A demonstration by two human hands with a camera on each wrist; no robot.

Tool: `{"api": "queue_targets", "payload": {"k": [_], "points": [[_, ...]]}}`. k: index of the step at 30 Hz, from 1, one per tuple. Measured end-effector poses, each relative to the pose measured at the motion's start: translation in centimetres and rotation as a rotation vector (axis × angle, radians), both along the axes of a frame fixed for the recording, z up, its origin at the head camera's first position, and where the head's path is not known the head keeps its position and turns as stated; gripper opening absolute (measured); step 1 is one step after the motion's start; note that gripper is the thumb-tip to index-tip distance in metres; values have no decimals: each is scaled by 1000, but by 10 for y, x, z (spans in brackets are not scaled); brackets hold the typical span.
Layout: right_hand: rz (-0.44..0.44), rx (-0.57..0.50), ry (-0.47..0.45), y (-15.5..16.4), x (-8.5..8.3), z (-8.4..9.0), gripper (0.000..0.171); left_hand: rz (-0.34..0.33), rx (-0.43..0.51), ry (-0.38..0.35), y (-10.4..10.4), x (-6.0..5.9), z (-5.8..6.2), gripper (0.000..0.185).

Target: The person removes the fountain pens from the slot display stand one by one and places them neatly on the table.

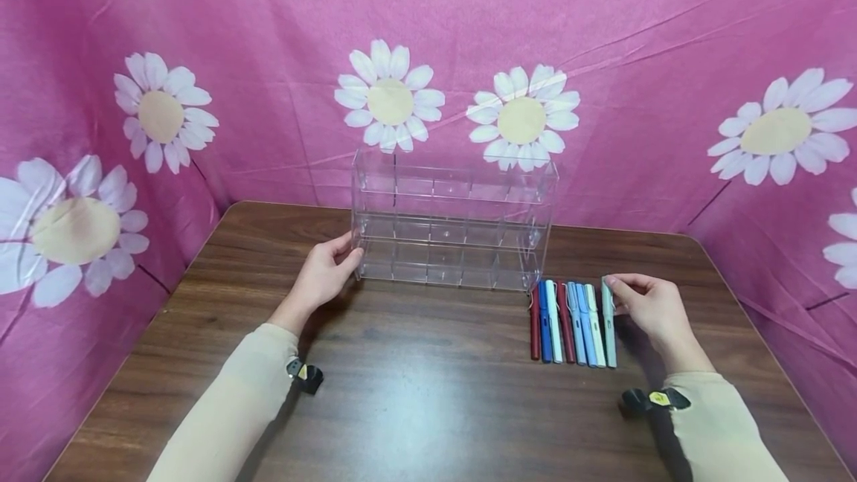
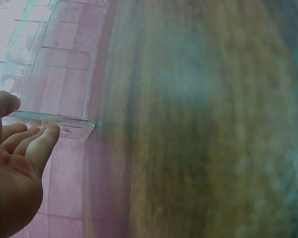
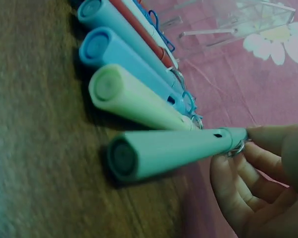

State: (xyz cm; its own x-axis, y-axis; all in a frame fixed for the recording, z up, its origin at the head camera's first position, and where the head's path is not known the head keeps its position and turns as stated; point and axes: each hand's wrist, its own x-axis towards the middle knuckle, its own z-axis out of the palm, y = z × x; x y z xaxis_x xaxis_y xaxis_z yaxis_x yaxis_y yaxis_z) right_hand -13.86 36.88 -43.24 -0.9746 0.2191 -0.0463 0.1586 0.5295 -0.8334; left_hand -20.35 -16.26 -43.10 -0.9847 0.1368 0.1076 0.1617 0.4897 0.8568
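Observation:
A clear acrylic organizer (image 1: 445,274) with tiered compartments stands towards the back of the table. At its left side, my left hand (image 1: 326,271) holds the end panel, thumb in front and fingers along the outer face; the left wrist view shows this hand (image 2: 22,173) at the panel (image 2: 64,119). My right hand (image 1: 659,311) pinches the clip end of a grey-green pen (image 1: 609,329). That pen (image 3: 164,152) lies slightly askew beside a pale green pen (image 3: 134,96) in the right wrist view. Several red, blue and white pens (image 1: 562,322) lie in a row to its left.
Under everything is a brown wood-grain table (image 1: 415,393). Pink cloth (image 1: 281,43) printed with white daisies hangs behind and at both sides. The row of pens starts close to the organizer's front right corner.

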Motion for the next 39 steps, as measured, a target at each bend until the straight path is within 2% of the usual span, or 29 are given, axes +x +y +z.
{"api": "queue_targets", "payload": {"k": [8,13,19,25,32,39], "points": [[-3,97,-66,4,-1,-7,43,-8,12,-16,2,1,1,50],[0,174,-94,3,-2,-5,39,-16,24,-15,2,2,2,50],[44,231,-120,1,-5,0,38,-11,16,-19,1,2,1,50],[61,299,-182,-3,-9,4,36,-9,25,-33,-1,2,0,50],[79,284,-229,-2,-5,13,49,-12,22,-28,1,-1,3,51],[88,172,-234,0,11,11,52,-18,19,-16,2,2,3,50]]}}
